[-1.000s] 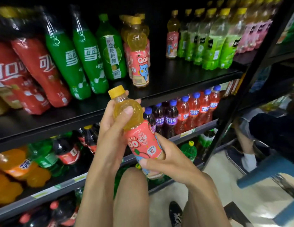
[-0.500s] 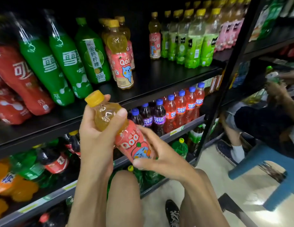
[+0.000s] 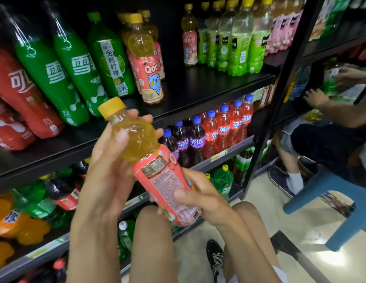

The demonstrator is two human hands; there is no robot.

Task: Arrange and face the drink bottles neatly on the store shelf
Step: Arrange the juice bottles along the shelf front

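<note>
I hold a small Qoo bottle (image 3: 155,166) with a yellow cap and pink label, tilted in front of the black shelf (image 3: 198,92). My left hand (image 3: 108,172) grips its round yellow upper part. My right hand (image 3: 200,199) grips the lower labelled part, thumb on the label. The label's fine-print side faces me. On the shelf behind stand more Qoo bottles (image 3: 149,64), the front one showing its blue cat face, and one lone Qoo bottle (image 3: 189,37) further right.
Large green bottles (image 3: 76,74) and red bottles (image 3: 20,92) lean at the left of the shelf; light green bottles (image 3: 239,41) stand at the right. Purple and red soda bottles (image 3: 214,131) fill the lower shelf. Another person (image 3: 331,119) sits at right on a blue stool (image 3: 341,201).
The bottle has turned in my hands: the Qoo logo side faced me before, now the fine-print side does. My view has swung a little to the right.
</note>
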